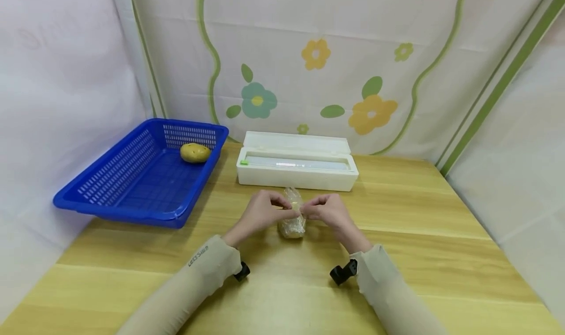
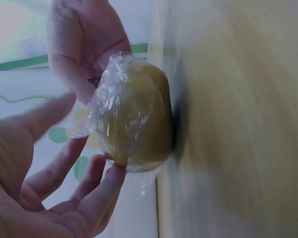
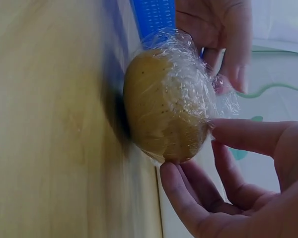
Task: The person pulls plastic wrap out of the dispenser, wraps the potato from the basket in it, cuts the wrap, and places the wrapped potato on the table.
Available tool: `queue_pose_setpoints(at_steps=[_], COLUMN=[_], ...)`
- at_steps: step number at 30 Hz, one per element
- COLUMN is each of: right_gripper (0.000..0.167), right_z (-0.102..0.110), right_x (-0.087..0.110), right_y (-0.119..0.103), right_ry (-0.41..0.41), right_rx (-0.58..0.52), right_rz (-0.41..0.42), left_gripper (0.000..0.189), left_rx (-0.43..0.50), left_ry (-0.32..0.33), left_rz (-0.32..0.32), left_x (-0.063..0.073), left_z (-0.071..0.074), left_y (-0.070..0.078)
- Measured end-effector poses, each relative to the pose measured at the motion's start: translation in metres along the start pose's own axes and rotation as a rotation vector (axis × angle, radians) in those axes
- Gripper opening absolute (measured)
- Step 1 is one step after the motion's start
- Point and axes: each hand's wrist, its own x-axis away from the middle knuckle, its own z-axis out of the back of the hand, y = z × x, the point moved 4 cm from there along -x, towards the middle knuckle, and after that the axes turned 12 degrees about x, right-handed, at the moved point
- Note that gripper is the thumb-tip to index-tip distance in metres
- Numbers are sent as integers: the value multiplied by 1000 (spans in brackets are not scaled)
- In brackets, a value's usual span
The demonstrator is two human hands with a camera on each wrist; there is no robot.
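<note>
A potato (image 3: 154, 104) covered in crinkled cling film (image 2: 121, 99) lies on the wooden table, between both hands. My left hand (image 1: 263, 212) curls its fingertips against one side of the wrapped potato, and its thumb, blurred in the left wrist view, stands over the loose film on top. On the other side, my right hand (image 1: 328, 211) holds the potato with bent fingers low on its flank and the thumb (image 3: 238, 134) on the bunched film. Bits of film stick up between the two thumbs.
Behind the hands stands an open white box (image 1: 297, 179) with a roll of cling film (image 1: 295, 164) inside. A blue plastic basket (image 1: 176, 212) sits at the left, with a bare potato (image 1: 195, 153) in its far right corner. A flower-printed curtain (image 1: 282, 45) closes off the back.
</note>
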Motion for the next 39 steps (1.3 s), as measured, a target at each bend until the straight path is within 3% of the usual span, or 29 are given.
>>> queue_pose_setpoints(at_steps=[7, 15, 23, 32, 39], right_gripper=[12, 29, 20, 21, 18], right_z=[-1, -3, 1, 0, 3], right_x=[2, -3, -5, -7, -9], right_y=[-4, -4, 7, 11, 11], right_ry=[-1, 9, 78, 46, 1], right_rx=[35, 26, 44, -31, -41], right_rz=[35, 38, 4, 12, 20], left_gripper=[11, 13, 12, 12, 11], left_rx=[-14, -9, -3, 50, -43], left_ry=[83, 89, 76, 44, -18], left_rz=[1, 0, -32, 6, -47], left_x=[-1, -3, -1, -2, -4], left_z=[2, 2, 3, 3, 1], left_y=[-6, -5, -4, -12, -6])
